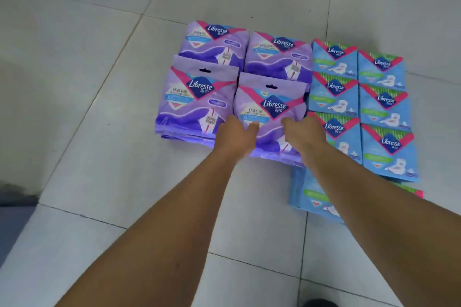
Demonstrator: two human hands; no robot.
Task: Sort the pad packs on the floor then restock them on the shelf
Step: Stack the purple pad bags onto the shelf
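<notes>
Purple Libresse pad packs lie in stacks on the tiled floor, sorted to the left of blue ones. The near right purple pack (272, 107) tops its stack, and both hands grip its lower part. My left hand (234, 137) holds its left lower side, thumb on the front. My right hand (303, 133) holds its right lower side. Another purple stack (197, 102) lies just left, with two more purple stacks (217, 40) behind. Blue packs (361, 104) lie in two columns on the right; one blue pack (311, 197) sits partly under my right forearm.
Pale floor tiles (99, 132) surround the packs, with open floor to the left and front. A dark object (17, 194) shows at the left edge. A dark shoe tip (321, 303) shows at the bottom edge. No shelf is in view.
</notes>
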